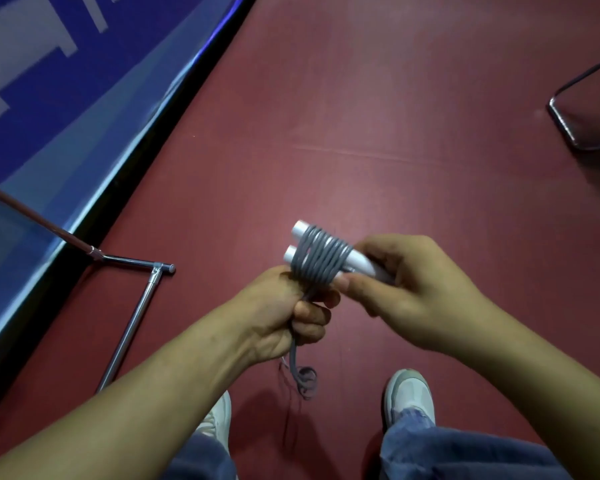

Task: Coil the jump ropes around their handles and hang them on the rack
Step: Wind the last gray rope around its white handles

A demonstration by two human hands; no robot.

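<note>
Rope [321, 259] coils wrap two handles [359, 263], gripped between both hands

Grey rope [317, 259] wraps white handles [357, 263]. The floor [395, 133] is maroon. At ten o'clock, a blue banner [49, 109] bears white shapes.

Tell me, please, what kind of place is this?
Probably an indoor sports hall: a dark red floor, a blue board with large white lettering along its edge, and a grey jump rope wound round white handles.
</note>
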